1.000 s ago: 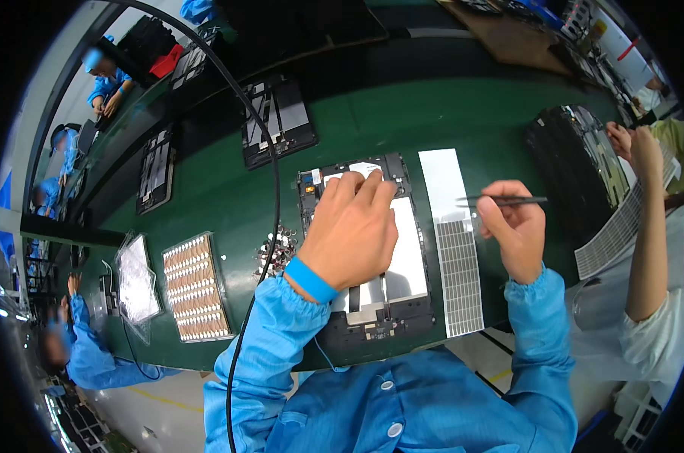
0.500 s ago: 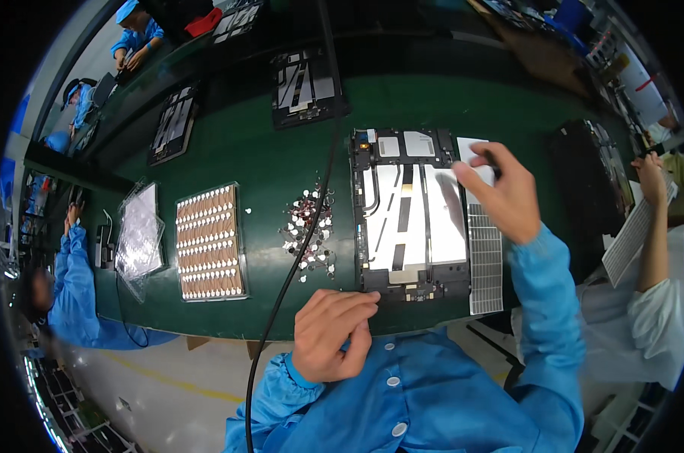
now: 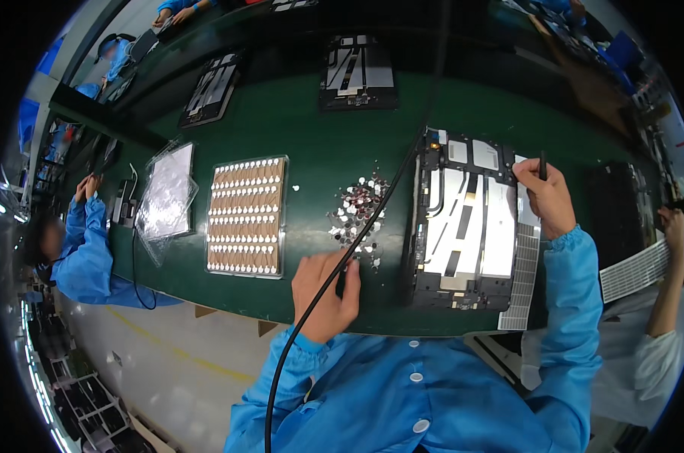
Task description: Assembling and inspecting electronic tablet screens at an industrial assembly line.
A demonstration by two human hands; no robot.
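An opened tablet-like device (image 3: 470,226) lies on the right part of the green table, its dark frame around silvery panels. My right hand (image 3: 547,198) is closed at its upper right edge, fingertips pinched there, with a slim black pen-like tool (image 3: 543,163) sticking up from the grip. Partly under the device's right side is a white gridded sheet (image 3: 518,298). My left hand (image 3: 325,296) reaches to the near side of a pile of small white, black and reddish parts (image 3: 361,204). Its fingers are bent together; a dark patch shows between thumb and fingers, too unclear to name.
Left of the pile stands a tray (image 3: 245,219) with rows of white-tipped brown parts, then a clear plastic cover (image 3: 164,196). More opened devices (image 3: 357,75) lie farther back. A black cable (image 3: 311,306) hangs across the view. Co-workers sit at both sides.
The view has shifted left, so things appear farther right. My left hand has gone from the device's lower left corner to the parts pile. My right fingers have closed at the device's upper right edge.
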